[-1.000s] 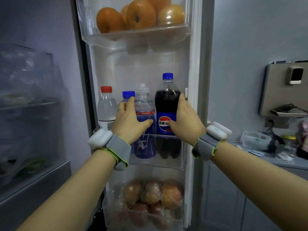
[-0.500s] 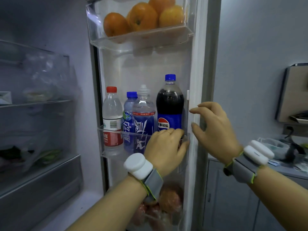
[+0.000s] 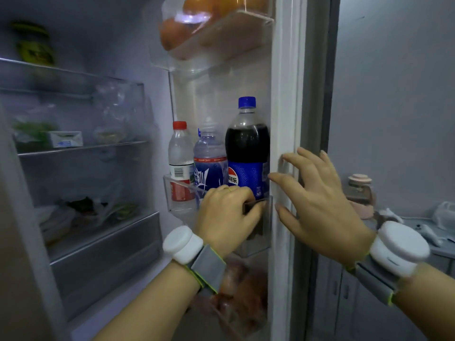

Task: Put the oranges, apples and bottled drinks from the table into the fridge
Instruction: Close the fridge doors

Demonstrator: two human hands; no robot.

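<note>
The fridge door [image 3: 285, 94] stands open with three clear bins. Oranges [image 3: 172, 33] fill the top bin. The middle bin [image 3: 172, 193] holds a cola bottle [image 3: 247, 148], a blue-label bottle [image 3: 209, 158] and a red-capped water bottle [image 3: 181, 153]. Apples [image 3: 243, 284] lie in the bottom bin, partly hidden by my left arm. My left hand [image 3: 226, 215] curls over the middle bin's front rim, in front of the cola bottle. My right hand [image 3: 312, 200] is open with spread fingers, fingertips at the door's white edge.
Left of the door are the fridge's glass shelves [image 3: 81, 146] with bagged food, a white box and a drawer [image 3: 103, 254] below. Right of the door a grey counter [image 3: 418, 225] carries a jar [image 3: 359, 188] and small items against a grey wall.
Both hands have come off the bottles. My left hand dropped to the bin rim, my right hand shifted right to the door edge. The view has swung left, showing more of the fridge interior.
</note>
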